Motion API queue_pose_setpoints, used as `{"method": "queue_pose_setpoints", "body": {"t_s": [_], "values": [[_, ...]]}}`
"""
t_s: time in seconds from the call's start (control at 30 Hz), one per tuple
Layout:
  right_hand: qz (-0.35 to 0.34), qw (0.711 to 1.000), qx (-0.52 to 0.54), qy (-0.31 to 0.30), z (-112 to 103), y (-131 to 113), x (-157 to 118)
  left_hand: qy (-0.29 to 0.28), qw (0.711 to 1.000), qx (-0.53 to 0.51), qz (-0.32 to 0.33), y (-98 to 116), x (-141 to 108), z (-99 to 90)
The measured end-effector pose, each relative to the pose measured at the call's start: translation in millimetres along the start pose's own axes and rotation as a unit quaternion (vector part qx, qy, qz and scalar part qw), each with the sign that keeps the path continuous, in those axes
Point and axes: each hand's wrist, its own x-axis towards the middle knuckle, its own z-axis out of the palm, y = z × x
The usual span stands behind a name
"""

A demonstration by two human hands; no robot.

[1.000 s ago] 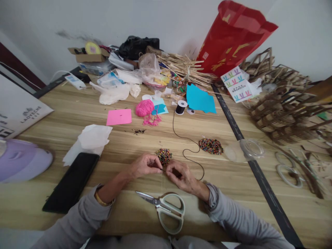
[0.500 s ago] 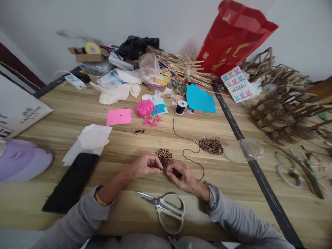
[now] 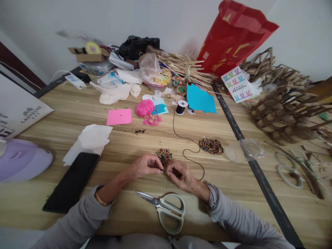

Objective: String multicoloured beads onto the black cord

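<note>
My left hand point(image 3: 146, 166) and my right hand point(image 3: 183, 176) meet over the tabletop, thumb and fingers pinched. A short dark length of black cord point(image 3: 164, 170) spans the small gap between their fingertips. More cord curves from the black spool point(image 3: 181, 107) down to the table beside my right hand. Just behind the fingertips lies a small pile of multicoloured beads point(image 3: 164, 155), partly covered by my hands. Strung beads point(image 3: 211, 146) form a bundle farther right. Scissors point(image 3: 166, 209) with pale handles rest below my hands, blades slightly apart, pointing left.
A black phone point(image 3: 71, 183) and white paper point(image 3: 90, 140) lie left, near a purple appliance point(image 3: 23, 160). Pink yarn point(image 3: 144, 108), a pink card point(image 3: 119, 117) and blue sheets point(image 3: 201, 98) lie beyond. Woven baskets point(image 3: 280, 117) and a red bag point(image 3: 233, 38) stand right.
</note>
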Motion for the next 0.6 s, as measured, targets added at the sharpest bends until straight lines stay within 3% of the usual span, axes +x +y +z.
{"method": "queue_pose_setpoints", "body": {"t_s": [0.6], "values": [[0.018,1.000,0.012,0.006,0.6,0.8,0.4,-0.005,1.000,0.007,0.008,-0.8,0.7,0.0]]}}
